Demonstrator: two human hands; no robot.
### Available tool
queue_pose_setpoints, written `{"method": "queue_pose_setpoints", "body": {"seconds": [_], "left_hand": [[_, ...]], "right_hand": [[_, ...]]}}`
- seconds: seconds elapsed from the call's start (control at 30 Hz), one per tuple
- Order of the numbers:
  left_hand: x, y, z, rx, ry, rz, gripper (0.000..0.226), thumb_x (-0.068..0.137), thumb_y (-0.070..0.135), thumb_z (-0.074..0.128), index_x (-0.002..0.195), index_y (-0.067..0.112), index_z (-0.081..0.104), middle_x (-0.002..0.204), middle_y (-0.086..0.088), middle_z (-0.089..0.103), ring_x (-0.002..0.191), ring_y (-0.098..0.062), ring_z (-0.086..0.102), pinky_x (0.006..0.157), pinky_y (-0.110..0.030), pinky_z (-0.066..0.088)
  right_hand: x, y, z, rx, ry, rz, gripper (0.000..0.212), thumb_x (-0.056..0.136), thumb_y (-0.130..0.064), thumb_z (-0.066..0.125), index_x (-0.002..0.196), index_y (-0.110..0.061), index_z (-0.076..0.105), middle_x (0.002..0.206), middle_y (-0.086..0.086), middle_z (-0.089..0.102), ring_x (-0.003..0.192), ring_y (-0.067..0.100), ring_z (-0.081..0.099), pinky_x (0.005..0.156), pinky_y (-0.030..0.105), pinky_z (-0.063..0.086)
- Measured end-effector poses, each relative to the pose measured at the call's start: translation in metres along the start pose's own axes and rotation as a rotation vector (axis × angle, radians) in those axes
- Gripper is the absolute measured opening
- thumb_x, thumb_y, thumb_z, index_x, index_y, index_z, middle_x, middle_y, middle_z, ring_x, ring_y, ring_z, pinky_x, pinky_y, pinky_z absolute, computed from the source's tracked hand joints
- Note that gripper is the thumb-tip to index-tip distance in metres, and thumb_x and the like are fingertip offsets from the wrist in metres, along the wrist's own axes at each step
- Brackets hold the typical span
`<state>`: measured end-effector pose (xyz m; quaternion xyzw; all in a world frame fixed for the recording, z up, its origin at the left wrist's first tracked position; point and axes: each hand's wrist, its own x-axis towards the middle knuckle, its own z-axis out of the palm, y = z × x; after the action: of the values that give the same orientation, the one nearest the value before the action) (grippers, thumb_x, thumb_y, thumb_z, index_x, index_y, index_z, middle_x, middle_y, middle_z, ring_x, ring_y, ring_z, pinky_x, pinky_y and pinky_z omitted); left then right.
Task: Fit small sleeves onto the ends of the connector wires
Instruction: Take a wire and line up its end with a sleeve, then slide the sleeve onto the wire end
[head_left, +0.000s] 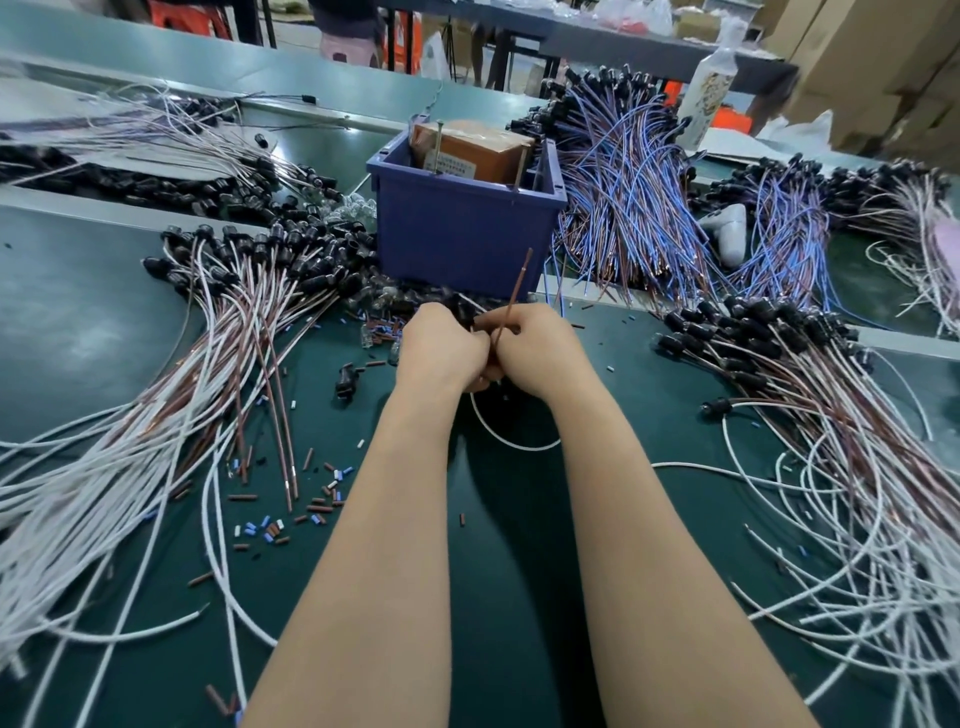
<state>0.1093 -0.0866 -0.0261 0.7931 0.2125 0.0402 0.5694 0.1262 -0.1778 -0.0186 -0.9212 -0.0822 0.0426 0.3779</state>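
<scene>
Connector wires (208, 332) in white and brown fan across the counter (78, 312) at the left of the frame, black plugs at their far ends. Loose sleeves (322, 499) lie scattered just left of centre, lower down, so plenty are not yet fitted. At centre my left grip (441, 343) is curled round a black connector (464, 310). My right grip (540, 353), touching the left, pinches the brown wire (514, 296), which points up toward the blue bin (457, 239). Whether its tip wears a sleeve is too small to tell. A second heap (810, 395) fills the right; I judge the job well short of done.
</scene>
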Motion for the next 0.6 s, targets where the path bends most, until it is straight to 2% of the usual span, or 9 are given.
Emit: {"method": "queue_pose_setpoints", "body": {"seconds": [0.1, 0.2, 0.3, 0.37, 0.4, 0.43, 0.5, 0.53, 0.6], "left_hand": [[-0.0005, -0.0008, 0.0005, -0.067, 0.007, -0.025, 0.017, 0.084, 0.004, 0.056, 0.088, -0.011, 0.063, 0.082, -0.026, 0.066, 0.062, -0.031, 0.065, 0.061, -0.042, 0.060], [0.0011, -0.0021, 0.0042, -0.118, 0.003, -0.032, 0.010, 0.084, 0.002, 0.056, 0.077, -0.005, 0.057, 0.073, -0.019, 0.057, 0.051, -0.026, 0.055, 0.054, -0.036, 0.055], [0.0027, -0.0038, 0.0060, -0.129, 0.001, -0.040, 0.009, 0.086, 0.006, 0.058, 0.083, -0.003, 0.056, 0.065, -0.014, 0.054, 0.044, -0.020, 0.050, 0.048, -0.030, 0.050], [0.0032, -0.0043, 0.0057, -0.094, 0.009, -0.032, 0.013, 0.086, 0.010, 0.059, 0.083, -0.003, 0.058, 0.058, -0.010, 0.055, 0.036, -0.015, 0.050, 0.042, -0.025, 0.048], [0.0031, -0.0044, 0.0059, -0.047, 0.019, -0.023, 0.016, 0.086, 0.012, 0.059, 0.082, -0.003, 0.060, 0.057, -0.009, 0.057, 0.034, -0.014, 0.052, 0.039, -0.024, 0.049], [0.0027, -0.0041, 0.0064, 0.006, 0.031, -0.012, 0.019, 0.086, 0.014, 0.060, 0.083, -0.004, 0.061, 0.059, -0.010, 0.060, 0.037, -0.015, 0.056, 0.040, -0.025, 0.051], [0.0026, -0.0033, 0.0073, 0.114, 0.054, 0.016, 0.025, 0.085, 0.019, 0.061, 0.089, -0.005, 0.064, 0.077, -0.017, 0.068, 0.063, -0.027, 0.069, 0.058, -0.037, 0.059], [0.0030, -0.0029, 0.0078, 0.160, 0.064, 0.022, 0.027, 0.085, 0.021, 0.061, 0.092, -0.004, 0.065, 0.087, -0.020, 0.069, 0.078, -0.033, 0.069, 0.069, -0.041, 0.059], [0.0027, -0.0018, 0.0076, 0.211, 0.066, 0.026, 0.030, 0.085, 0.024, 0.060, 0.096, -0.003, 0.066, 0.096, -0.022, 0.069, 0.091, -0.038, 0.067, 0.080, -0.043, 0.057]], "right_hand": [[0.0000, -0.0022, -0.0012, 0.100, 0.004, -0.019, 0.038, 0.084, -0.003, 0.042, 0.104, -0.015, 0.072, 0.105, 0.013, 0.070, 0.097, 0.029, 0.063, 0.091, 0.040, 0.051], [0.0013, -0.0028, -0.0004, 0.138, -0.009, -0.022, 0.038, 0.085, -0.001, 0.040, 0.101, -0.011, 0.072, 0.100, 0.015, 0.070, 0.090, 0.029, 0.063, 0.090, 0.042, 0.051], [0.0022, -0.0028, -0.0003, 0.153, 0.010, -0.021, 0.036, 0.085, 0.000, 0.040, 0.099, -0.010, 0.072, 0.081, 0.007, 0.066, 0.084, 0.027, 0.060, 0.089, 0.040, 0.051], [0.0027, -0.0021, -0.0008, 0.137, 0.038, -0.016, 0.034, 0.087, -0.001, 0.041, 0.098, -0.009, 0.072, 0.071, 0.003, 0.062, 0.085, 0.027, 0.061, 0.087, 0.035, 0.051], [0.0029, -0.0012, -0.0007, 0.134, 0.057, -0.008, 0.033, 0.088, -0.002, 0.042, 0.097, -0.009, 0.072, 0.074, 0.005, 0.066, 0.089, 0.028, 0.062, 0.088, 0.034, 0.050], [0.0031, -0.0003, -0.0008, 0.139, 0.076, 0.000, 0.032, 0.089, -0.002, 0.042, 0.097, -0.008, 0.072, 0.084, 0.009, 0.070, 0.095, 0.029, 0.063, 0.090, 0.035, 0.049], [0.0040, 0.0013, -0.0002, 0.160, 0.096, 0.007, 0.032, 0.090, -0.001, 0.041, 0.097, -0.005, 0.072, 0.101, 0.013, 0.071, 0.103, 0.029, 0.062, 0.094, 0.038, 0.048], [0.0047, 0.0018, -0.0001, 0.166, 0.098, 0.008, 0.032, 0.090, -0.001, 0.041, 0.097, -0.005, 0.072, 0.103, 0.013, 0.070, 0.104, 0.029, 0.062, 0.095, 0.038, 0.048], [0.0060, 0.0028, -0.0003, 0.176, 0.096, 0.009, 0.033, 0.089, 0.000, 0.040, 0.097, -0.005, 0.072, 0.104, 0.013, 0.070, 0.105, 0.028, 0.061, 0.095, 0.038, 0.047]]}}
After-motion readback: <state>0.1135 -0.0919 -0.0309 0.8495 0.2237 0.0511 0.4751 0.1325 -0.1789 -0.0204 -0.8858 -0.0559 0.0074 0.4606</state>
